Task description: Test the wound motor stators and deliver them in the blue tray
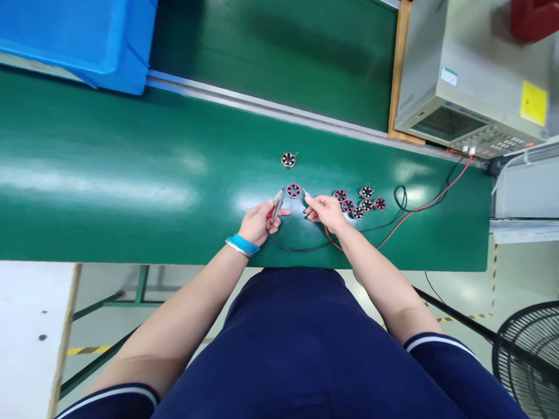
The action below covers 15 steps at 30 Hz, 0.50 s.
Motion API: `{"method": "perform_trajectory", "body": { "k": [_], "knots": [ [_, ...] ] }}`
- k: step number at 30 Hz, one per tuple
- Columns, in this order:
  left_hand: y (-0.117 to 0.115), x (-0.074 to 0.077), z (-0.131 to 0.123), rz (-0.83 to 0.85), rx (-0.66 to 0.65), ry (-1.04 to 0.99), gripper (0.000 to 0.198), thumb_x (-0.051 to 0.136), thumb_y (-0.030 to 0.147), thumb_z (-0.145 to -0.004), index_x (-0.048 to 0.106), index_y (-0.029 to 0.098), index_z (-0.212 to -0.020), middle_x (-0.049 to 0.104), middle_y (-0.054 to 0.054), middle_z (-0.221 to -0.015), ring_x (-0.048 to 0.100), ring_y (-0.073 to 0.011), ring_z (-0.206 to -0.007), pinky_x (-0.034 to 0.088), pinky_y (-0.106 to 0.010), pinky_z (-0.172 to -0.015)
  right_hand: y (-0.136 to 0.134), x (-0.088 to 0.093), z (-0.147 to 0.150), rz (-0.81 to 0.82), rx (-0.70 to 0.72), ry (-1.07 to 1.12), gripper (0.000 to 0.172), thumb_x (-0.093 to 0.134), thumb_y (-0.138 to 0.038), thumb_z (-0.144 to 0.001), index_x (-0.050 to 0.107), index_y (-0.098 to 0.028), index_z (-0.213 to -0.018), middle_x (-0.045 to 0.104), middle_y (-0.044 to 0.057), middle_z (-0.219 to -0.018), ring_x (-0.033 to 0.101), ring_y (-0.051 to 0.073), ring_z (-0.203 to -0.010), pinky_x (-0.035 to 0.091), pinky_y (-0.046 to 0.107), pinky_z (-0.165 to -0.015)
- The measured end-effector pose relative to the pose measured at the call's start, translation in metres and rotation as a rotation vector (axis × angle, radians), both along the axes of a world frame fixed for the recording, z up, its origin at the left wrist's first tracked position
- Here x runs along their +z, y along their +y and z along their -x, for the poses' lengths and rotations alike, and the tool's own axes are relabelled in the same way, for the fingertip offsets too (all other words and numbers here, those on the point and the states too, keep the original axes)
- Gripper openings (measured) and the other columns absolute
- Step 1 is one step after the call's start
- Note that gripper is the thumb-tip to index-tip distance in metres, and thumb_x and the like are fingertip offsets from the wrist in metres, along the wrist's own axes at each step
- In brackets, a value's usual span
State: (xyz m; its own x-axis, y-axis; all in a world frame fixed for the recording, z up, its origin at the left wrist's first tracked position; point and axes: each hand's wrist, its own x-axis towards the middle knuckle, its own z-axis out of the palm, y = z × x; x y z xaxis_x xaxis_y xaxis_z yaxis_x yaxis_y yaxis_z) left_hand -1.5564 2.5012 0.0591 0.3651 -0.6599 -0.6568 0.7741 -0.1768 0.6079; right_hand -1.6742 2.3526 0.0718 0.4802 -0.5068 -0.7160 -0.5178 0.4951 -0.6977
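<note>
My left hand (258, 221) is closed around a grey-and-red test clip (276, 204), its tip pointing away from me. A black lead runs to that hand. My right hand (325, 210) pinches a small pale pointed test probe (306, 194), mostly hidden by the fingers, and a red lead comes out beneath it. Between the two tips lies a ring-shaped motor stator (293, 191) with reddish windings; neither tip clearly touches it. Farther back sits another stator (288, 160) with a thin wire end sticking out. Right of my right hand is a group of several stators (357, 212).
Red and black leads (405, 211) loop across the green bench (99, 162) to a bench meter (472, 113) at the back right. A blue bin (129, 39) stands back left. A metal rail (266, 102) crosses behind. A fan (534, 360) is at lower right.
</note>
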Motion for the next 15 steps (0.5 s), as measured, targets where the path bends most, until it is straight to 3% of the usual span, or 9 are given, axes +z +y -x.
{"method": "perform_trajectory", "body": {
  "k": [9, 15],
  "knots": [
    [0.001, -0.002, 0.0, 0.006, 0.001, -0.001, 0.039, 0.062, 0.041, -0.08, 0.057, 0.006, -0.098, 0.069, -0.019, -0.086, 0.044, -0.0086, -0.043, 0.027, -0.019, -0.035, -0.001, 0.003, 0.0, -0.028, -0.004, -0.014, 0.033, 0.071, -0.043, -0.075, 0.06, -0.013, -0.065, 0.065, 0.0, -0.057, 0.056, 0.005, -0.044, 0.049, 0.014, -0.045],
    [0.001, -0.001, 0.0, 0.007, -0.003, -0.003, 0.041, 0.064, 0.042, -0.078, 0.058, 0.007, -0.097, 0.069, -0.019, -0.086, 0.044, -0.0086, -0.043, 0.027, -0.019, -0.035, -0.015, 0.005, -0.006, -0.043, -0.025, -0.032, 0.032, 0.071, -0.041, -0.077, 0.061, -0.012, -0.067, 0.062, -0.001, -0.055, 0.047, 0.002, -0.038, 0.05, 0.015, -0.045]
  ]
}}
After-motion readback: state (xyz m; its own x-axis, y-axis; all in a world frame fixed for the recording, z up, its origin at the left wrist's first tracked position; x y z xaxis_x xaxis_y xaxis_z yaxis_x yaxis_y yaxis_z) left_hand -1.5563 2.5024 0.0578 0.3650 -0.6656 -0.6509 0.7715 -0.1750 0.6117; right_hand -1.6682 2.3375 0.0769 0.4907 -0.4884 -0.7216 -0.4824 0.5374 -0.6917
